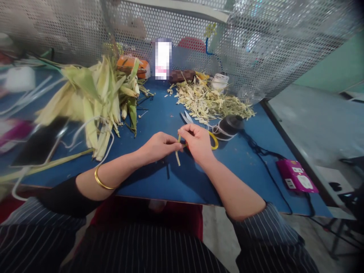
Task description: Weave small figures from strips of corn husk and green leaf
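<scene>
Above the middle of the blue table (pixel 193 182), my left hand (pixel 160 147) and my right hand (pixel 197 143) meet with their fingertips closed on a thin, pale strip of corn husk (pixel 178 157). The strip's lower end hangs below my left fingertips, and part of it is covered by my fingers. Under and behind my right hand lie scissors, whose silver blades (pixel 187 116) point away from me and whose yellow handle (pixel 215 141) shows to the right. Just beyond them, a dark cone of thread (pixel 230 126) rests with white string around it.
A bundle of corn husks (pixel 93 89) lies at the left, near a dark phone (pixel 42 140). Husk scraps (pixel 204 96) are heaped at the back right. A purple power strip (pixel 296 175) with black cables sits at the right edge. Perforated mesh (pixel 184 22) hangs behind the table.
</scene>
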Demonstrator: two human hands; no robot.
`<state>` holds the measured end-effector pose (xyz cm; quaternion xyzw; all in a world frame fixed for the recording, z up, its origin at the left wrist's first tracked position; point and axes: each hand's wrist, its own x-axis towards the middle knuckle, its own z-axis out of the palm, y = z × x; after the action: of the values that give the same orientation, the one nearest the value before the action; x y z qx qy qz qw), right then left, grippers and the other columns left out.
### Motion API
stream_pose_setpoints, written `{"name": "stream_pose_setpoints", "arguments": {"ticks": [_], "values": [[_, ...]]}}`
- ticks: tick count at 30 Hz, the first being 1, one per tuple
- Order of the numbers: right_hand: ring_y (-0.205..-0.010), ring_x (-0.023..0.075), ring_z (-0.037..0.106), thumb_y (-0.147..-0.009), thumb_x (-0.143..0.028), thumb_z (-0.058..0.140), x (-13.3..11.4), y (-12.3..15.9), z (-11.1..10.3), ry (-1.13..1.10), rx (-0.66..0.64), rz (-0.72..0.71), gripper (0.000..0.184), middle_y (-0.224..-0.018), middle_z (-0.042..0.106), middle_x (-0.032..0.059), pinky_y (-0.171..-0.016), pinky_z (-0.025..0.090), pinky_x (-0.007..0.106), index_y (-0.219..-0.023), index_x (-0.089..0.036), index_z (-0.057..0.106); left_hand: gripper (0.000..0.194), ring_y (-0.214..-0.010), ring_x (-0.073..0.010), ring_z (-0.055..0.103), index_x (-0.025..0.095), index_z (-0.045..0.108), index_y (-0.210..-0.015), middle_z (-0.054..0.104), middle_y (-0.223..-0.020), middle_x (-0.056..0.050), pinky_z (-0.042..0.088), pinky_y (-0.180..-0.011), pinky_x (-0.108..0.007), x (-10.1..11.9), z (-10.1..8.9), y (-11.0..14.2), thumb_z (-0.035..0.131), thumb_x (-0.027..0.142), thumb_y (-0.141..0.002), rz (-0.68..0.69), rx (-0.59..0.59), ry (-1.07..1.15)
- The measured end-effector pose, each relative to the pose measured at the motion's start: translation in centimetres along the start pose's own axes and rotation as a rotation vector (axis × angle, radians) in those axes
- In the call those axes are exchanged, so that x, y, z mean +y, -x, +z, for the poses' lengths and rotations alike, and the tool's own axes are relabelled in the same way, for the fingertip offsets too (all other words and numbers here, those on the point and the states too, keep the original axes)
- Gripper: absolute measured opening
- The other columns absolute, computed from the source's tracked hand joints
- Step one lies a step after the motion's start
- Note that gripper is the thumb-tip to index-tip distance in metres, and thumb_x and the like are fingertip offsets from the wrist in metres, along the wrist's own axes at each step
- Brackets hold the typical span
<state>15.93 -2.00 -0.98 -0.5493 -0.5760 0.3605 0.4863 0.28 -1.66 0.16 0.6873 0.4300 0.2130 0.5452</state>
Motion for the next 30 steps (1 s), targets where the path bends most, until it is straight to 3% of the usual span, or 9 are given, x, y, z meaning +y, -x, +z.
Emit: {"name": "stream_pose_setpoints", "arguments": {"ticks": [5, 7, 9, 13, 15, 20, 23, 27, 30], "values": [[-0.077, 0.0153, 0.059, -0.084, -0.039, 0.054, -0.3, -0.8, -1.2, 0.007, 0.070, -0.056, 0.024, -0.086, 0.067, 0.0044, -0.070, 0.047, 0.031, -0.087, -0.019, 0.066, 0.036, -0.051, -0.0089, 0.046, 0.014, 0.069, -0.075, 0.057, -0.057, -0.003, 0.036, -0.053, -0.023, 0.0, -0.7, -0.7, 0.054, 0.045, -0.082, 0.006, 0.107, 0.329], [-0.075, 0.0153, 0.059, -0.084, -0.042, 0.054, -0.7, -0.8, -1.7, 0.040, 0.116, -0.080, 0.026, -0.080, 0.066, 0.0039, -0.071, 0.046, 0.030, -0.083, -0.019, 0.065, 0.035, -0.054, -0.0097, 0.050, 0.013, 0.070, -0.081, 0.062, -0.063, -0.005, 0.040, -0.057, -0.024, 0.1, -1.1, -0.9, 0.053, 0.043, -0.084, -0.012, 0.132, 0.425], [-0.067, 0.0138, 0.056, -0.084, -0.046, 0.053, -1.1, -0.6, -1.8, 0.117, 0.055, -0.096, 0.032, -0.070, 0.063, 0.0021, -0.065, 0.043, 0.028, -0.072, -0.018, 0.063, 0.030, -0.056, -0.0097, 0.051, 0.012, 0.069, -0.082, 0.064, -0.066, -0.005, 0.041, -0.058, -0.024, 0.2, -1.4, -1.0, 0.056, 0.039, -0.082, -0.015, 0.159, 0.466], [-0.054, 0.0108, 0.046, -0.083, -0.047, 0.054, -1.4, 0.1, -1.4, 0.308, -0.221, -0.063, 0.036, -0.056, 0.054, -0.0017, -0.054, 0.034, 0.025, -0.063, -0.018, 0.059, 0.016, -0.057, -0.0086, 0.051, 0.012, 0.068, -0.079, 0.064, -0.067, -0.004, 0.041, -0.060, -0.023, 0.1, -1.6, -0.8, 0.066, 0.027, -0.075, 0.029, 0.153, 0.477], [-0.056, 0.0110, 0.047, -0.085, -0.041, 0.054, -1.3, 0.3, -1.1, 0.340, -0.281, -0.098, 0.032, -0.059, 0.055, -0.0014, -0.056, 0.035, 0.025, -0.064, -0.017, 0.059, 0.012, -0.058, -0.0083, 0.051, 0.012, 0.068, -0.079, 0.063, -0.065, -0.003, 0.041, -0.060, -0.023, 0.1, -1.5, -0.8, 0.066, 0.023, -0.074, 0.046, 0.157, 0.458], [-0.060, 0.0118, 0.048, -0.087, -0.030, 0.050, -1.4, 0.6, -0.8, 0.466, -0.261, -0.319, 0.028, -0.062, 0.054, -0.0005, -0.061, 0.035, 0.026, -0.062, -0.018, 0.054, 0.011, -0.055, -0.0082, 0.051, 0.013, 0.069, -0.079, 0.062, -0.064, -0.002, 0.041, -0.059, -0.025, -0.2, -1.0, -1.2, 0.064, 0.021, -0.074, 0.073, 0.248, 0.384], [-0.059, 0.0119, 0.045, -0.088, -0.027, 0.048, -1.5, 0.7, -0.7, 0.522, -0.261, -0.379, 0.029, -0.062, 0.052, -0.0005, -0.060, 0.034, 0.026, -0.061, -0.018, 0.050, 0.014, -0.055, -0.0081, 0.050, 0.013, 0.068, -0.081, 0.062, -0.065, -0.002, 0.041, -0.059, -0.025, -0.5, -0.8, -1.4, 0.066, 0.023, -0.072, 0.068, 0.276, 0.397], [-0.061, 0.0124, 0.048, -0.089, -0.029, 0.048, -1.5, 0.6, -0.8, 0.530, -0.276, -0.373, 0.028, -0.064, 0.054, 0.0000, -0.061, 0.035, 0.026, -0.064, -0.018, 0.053, 0.014, -0.055, -0.0081, 0.049, 0.014, 0.067, -0.078, 0.061, -0.064, -0.002, 0.039, -0.058, -0.025, -0.7, -1.1, -1.4, 0.066, 0.027, -0.073, 0.046, 0.256, 0.425], [-0.061, 0.0129, 0.051, -0.090, -0.037, 0.046, -1.4, 0.2, -1.2, 0.494, -0.273, -0.269, 0.032, -0.064, 0.057, 0.0003, -0.061, 0.036, 0.026, -0.065, -0.019, 0.057, 0.022, -0.054, -0.0081, 0.048, 0.014, 0.064, -0.070, 0.060, -0.062, -0.003, 0.039, -0.058, -0.024, -0.5, -1.4, -1.3, 0.062, 0.034, -0.078, 0.005, 0.206, 0.484]]}}
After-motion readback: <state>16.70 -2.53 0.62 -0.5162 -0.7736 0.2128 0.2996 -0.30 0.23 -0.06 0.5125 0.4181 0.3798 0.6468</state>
